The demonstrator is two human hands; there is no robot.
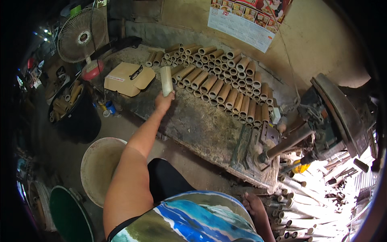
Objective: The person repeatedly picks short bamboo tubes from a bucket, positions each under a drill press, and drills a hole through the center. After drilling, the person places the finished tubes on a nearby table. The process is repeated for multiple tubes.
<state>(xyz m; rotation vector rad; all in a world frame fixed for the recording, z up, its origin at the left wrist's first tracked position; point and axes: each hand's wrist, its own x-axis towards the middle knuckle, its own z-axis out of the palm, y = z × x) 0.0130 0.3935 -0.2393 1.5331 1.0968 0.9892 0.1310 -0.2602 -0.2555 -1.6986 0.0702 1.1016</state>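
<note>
My left hand (165,101) is closed round the lower end of a pale cut bamboo tube (166,80). The arm reaches forward over the worktable (197,129), and the tube is tilted slightly, its far end by the stack. Just right of it lies a large stack of cut bamboo tubes (208,84), laid in rows with their hollow ends toward me. My right hand (254,203) is low at my right side, below the table's front edge. Its fingers are loosely bent and apart, and nothing shows in them.
A cardboard piece (121,78) with glasses (136,72) lies left on the table. Beyond stands a fan (82,38). A dark bin (80,123) holds bamboo offcuts; a pale tub (96,169) stands nearer. At right are a machine (322,125) and many long bamboo poles (298,209).
</note>
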